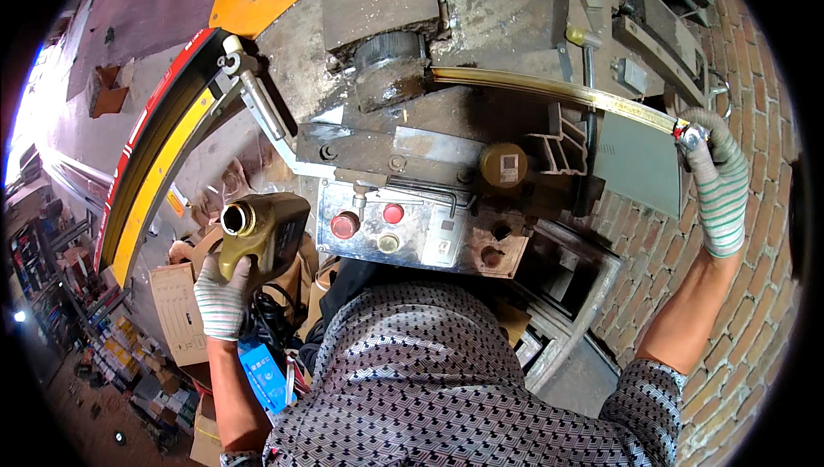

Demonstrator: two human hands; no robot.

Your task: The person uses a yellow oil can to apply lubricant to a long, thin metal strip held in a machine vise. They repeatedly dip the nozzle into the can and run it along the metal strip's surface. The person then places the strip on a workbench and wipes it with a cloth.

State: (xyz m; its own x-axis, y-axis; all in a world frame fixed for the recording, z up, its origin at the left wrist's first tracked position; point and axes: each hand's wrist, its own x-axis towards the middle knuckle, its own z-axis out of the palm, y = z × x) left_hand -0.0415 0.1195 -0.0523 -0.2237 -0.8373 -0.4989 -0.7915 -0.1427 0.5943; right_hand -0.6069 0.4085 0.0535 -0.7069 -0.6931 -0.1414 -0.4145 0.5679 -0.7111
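Two things are gripped: one jug (281,228), left hand (225,297); one yellow strip (554,92), right hand (719,182).

Left hand (221,297): gloved, curled in a grip
Left forearm (235,394): bare, pointing forward
Right hand (719,182): gloved, closed, reaching farther forward
Right forearm (693,308): bare, angled outward

Two hands (222,300) (721,192), one jug (279,235)
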